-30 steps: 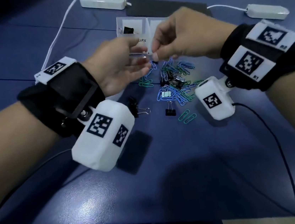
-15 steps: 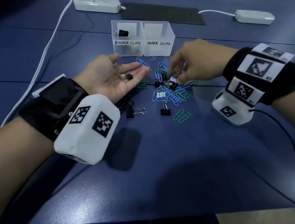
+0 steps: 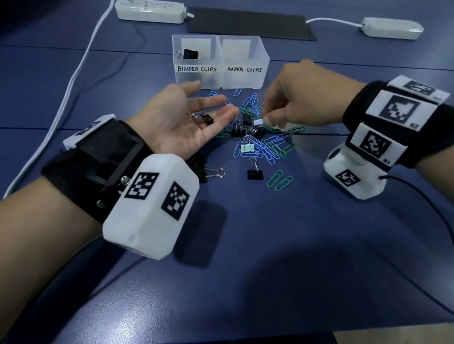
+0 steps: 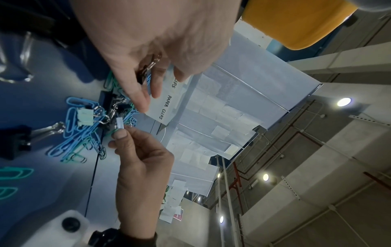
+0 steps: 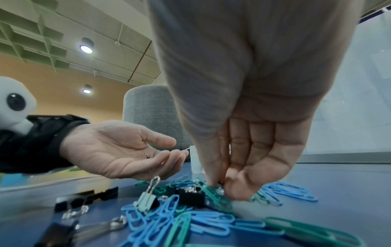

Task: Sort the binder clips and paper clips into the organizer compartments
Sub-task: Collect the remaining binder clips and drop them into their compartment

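Blue table: right hand fingers pinch white binder clip; flat left hand cradles black clip.

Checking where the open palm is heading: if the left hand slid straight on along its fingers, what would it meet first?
Probably the right hand, which pinches a white binder clip just beyond the left hand fingertips. Depth is unclear; it might pass over the clip pile instead.

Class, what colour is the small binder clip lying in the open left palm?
Black, with silver wire handles: the binder clip on the left hand shows best in the head view.
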### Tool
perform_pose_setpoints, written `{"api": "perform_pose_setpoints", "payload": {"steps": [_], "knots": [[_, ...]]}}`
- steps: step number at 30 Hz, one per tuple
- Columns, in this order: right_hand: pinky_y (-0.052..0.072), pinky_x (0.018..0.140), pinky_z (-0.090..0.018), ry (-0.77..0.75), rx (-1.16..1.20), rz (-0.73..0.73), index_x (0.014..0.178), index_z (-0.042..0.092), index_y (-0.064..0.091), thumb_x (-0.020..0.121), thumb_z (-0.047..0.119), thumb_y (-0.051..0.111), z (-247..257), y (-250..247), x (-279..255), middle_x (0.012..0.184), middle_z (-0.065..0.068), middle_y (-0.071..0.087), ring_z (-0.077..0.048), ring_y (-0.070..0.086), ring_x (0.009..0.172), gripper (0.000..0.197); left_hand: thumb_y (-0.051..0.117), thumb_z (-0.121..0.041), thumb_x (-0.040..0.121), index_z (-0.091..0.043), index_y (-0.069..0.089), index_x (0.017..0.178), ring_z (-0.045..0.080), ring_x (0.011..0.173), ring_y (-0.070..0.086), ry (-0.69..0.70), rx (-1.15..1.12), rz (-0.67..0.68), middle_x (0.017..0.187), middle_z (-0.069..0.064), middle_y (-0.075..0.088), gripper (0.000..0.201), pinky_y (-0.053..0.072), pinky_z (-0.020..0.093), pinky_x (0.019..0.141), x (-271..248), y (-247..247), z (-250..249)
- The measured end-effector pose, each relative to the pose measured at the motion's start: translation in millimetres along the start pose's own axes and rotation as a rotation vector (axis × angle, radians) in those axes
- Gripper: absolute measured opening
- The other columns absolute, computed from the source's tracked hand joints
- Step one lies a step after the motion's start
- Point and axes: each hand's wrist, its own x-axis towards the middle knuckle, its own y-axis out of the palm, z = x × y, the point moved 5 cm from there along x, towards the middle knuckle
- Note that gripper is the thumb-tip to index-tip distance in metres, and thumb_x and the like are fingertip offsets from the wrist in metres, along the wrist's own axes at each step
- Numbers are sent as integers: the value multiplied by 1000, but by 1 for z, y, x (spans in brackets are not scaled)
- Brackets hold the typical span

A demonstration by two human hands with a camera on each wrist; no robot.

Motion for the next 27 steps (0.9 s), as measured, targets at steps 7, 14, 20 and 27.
{"api": "perform_pose_setpoints", "payload": {"steps": [7, 14, 20, 27], "knots": [[48, 68, -15, 30, 92, -49, 73, 16, 73, 83, 22, 61, -5, -8, -1, 62, 11, 70, 2, 63, 58, 17, 40, -25, 101, 6, 59, 97, 30, 105, 65, 6, 17, 1, 109, 24, 59, 36, 58, 34, 80, 5, 3, 2], [56, 68, -29, 45, 537, -77, 83, -2, 72, 87, 17, 64, -5, -13, -1, 78, -14, 75, -16, 67, 62, 21, 43, -19, 99, 4, 58, 98, 29, 95, 66, 1, 65, -2, 97, 20, 59, 27, 59, 34, 77, 9, 7, 7], [50, 62, -12, -46, 460, -98, 79, 2, 73, 85, 19, 63, 18, -13, 4, 71, -6, 74, -7, 66, 57, 21, 37, -18, 102, 3, 54, 122, 33, 112, 64, -49, -12, 126, 116, 21, 62, 34, 58, 37, 80, 6, 22, 13], [49, 68, -21, -17, 316, -199, 86, 15, 75, 82, 27, 67, 2, -19, 10, 71, -3, 71, -12, 65, 63, 15, 41, -17, 100, 6, 59, 96, 29, 82, 67, 42, -5, -22, 101, 23, 60, 30, 61, 28, 68, 3, 1, 0]]}}
